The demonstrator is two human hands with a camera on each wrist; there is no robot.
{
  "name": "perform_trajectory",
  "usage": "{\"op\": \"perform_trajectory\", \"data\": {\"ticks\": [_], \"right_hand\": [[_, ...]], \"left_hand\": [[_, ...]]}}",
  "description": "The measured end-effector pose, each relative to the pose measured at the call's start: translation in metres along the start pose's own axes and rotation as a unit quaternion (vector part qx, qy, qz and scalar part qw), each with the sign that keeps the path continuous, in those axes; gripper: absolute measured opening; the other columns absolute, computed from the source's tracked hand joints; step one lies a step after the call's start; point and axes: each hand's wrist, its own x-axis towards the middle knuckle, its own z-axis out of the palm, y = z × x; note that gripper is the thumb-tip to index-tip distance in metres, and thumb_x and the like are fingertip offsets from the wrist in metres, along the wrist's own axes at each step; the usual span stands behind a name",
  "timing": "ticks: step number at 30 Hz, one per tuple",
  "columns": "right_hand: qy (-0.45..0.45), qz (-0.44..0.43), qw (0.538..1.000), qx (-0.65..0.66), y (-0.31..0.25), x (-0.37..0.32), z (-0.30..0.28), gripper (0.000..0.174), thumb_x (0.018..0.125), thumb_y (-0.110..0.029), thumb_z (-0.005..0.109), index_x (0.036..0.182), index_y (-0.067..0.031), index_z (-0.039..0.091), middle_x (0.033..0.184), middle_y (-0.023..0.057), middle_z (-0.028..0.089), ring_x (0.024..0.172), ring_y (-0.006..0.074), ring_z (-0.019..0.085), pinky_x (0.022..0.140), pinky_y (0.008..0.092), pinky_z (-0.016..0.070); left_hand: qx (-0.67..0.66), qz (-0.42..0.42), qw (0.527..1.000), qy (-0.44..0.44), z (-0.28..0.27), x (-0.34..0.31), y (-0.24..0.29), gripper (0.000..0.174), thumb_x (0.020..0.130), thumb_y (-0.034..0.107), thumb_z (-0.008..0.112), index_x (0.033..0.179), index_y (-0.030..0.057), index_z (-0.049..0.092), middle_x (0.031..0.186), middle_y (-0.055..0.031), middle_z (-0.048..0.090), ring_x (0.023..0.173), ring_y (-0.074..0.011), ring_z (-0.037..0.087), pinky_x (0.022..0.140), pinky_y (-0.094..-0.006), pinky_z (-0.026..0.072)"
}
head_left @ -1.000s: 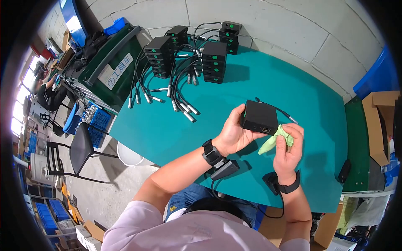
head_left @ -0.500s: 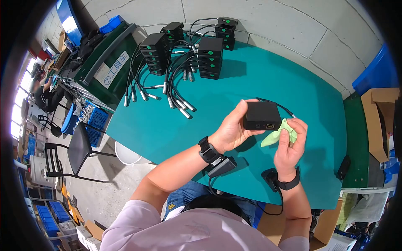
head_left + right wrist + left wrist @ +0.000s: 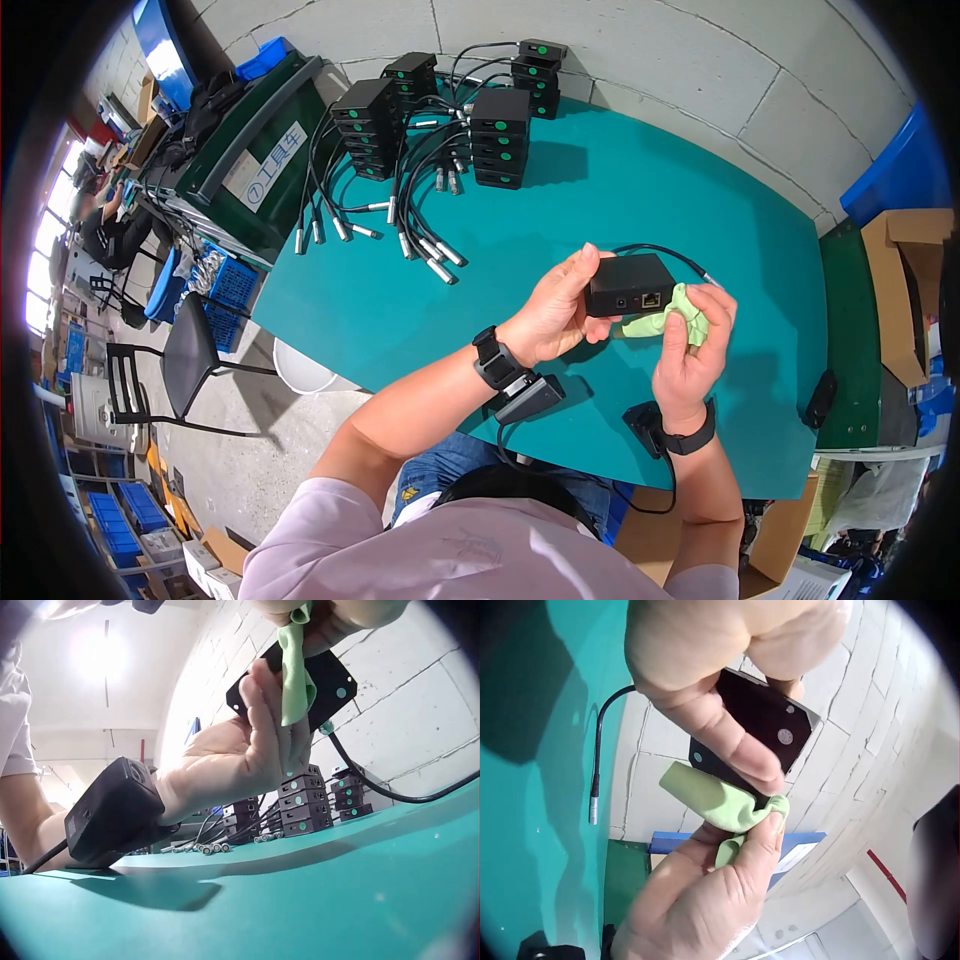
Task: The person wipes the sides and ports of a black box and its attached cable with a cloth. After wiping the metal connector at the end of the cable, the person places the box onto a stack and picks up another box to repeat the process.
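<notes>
My left hand (image 3: pixel 548 315) grips a small black box (image 3: pixel 630 272) above the table, thumb at its upper left corner and fingers underneath. The box's front face, with a network port (image 3: pixel 651 300) and a small round socket, is turned towards me. From its far side a black cable (image 3: pixel 660 249) with a metal plug reaches right. My right hand (image 3: pixel 693 360) pinches a light green cloth (image 3: pixel 684 318) at the box's right end. In the left wrist view the cloth's loose end (image 3: pixel 705 796) hangs beside the box's underside (image 3: pixel 769 731), which bears round stickers.
Stacks of similar black boxes (image 3: pixel 500 140) stand at the back of the teal table (image 3: pixel 680 190), their cables (image 3: pixel 430 180) with metal plugs spread forward. A dark small object (image 3: pixel 821 400) lies at the right edge. A green tool cart (image 3: pixel 250 150) stands left, a chair (image 3: pixel 190 350) below it.
My left hand has lowered the box slightly and tilted it so its port face shows more. The cloth's loose end has shifted under the box's lower edge, my right hand still pinching it.
</notes>
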Motion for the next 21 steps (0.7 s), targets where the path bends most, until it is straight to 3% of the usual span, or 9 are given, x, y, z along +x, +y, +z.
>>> {"op": "perform_trajectory", "data": {"ticks": [1, 4, 21], "right_hand": [[0.0, 0.0, 1.0, 0.0, 0.0005, -0.0002, 0.0002, 0.026, 0.084, 0.0, 0.055, 0.109, -0.0018, 0.05, 0.105, 0.0133, 0.047, 0.091, 0.0206, 0.05, 0.077, 0.0292, 0.0441], [0.003, -0.001, 1.0, -0.001, 0.0013, -0.0001, 0.0005, 0.025, 0.084, -0.001, 0.056, 0.109, -0.0021, 0.05, 0.105, 0.013, 0.046, 0.09, 0.0202, 0.05, 0.077, 0.0292, 0.0442], [0.0, 0.0, 1.0, 0.003, -0.0001, 0.0, 0.0004, 0.026, 0.084, -0.002, 0.057, 0.109, -0.0025, 0.051, 0.104, 0.013, 0.048, 0.091, 0.0205, 0.05, 0.075, 0.0293, 0.0451]], "left_hand": [[-0.005, -0.011, 1.0, 0.023, 0.002, 0.0003, 0.0005, 0.048, 0.09, 0.048, 0.045, 0.111, 0.005, 0.04, 0.079, -0.0132, 0.058, 0.048, -0.0148, 0.058, 0.037, -0.021, 0.0464], [-0.02, -0.017, 0.999, 0.045, 0.0044, 0.0011, 0.0003, 0.047, 0.09, 0.048, 0.044, 0.11, 0.0054, 0.041, 0.074, -0.0122, 0.057, 0.048, -0.0145, 0.058, 0.035, -0.0199, 0.0454], [-0.025, -0.015, 0.998, 0.05, 0.0019, 0.0018, 0.0006, 0.048, 0.089, 0.049, 0.045, 0.109, 0.0047, 0.043, 0.078, -0.0123, 0.058, 0.049, -0.0149, 0.058, 0.036, -0.0198, 0.0468]]}}
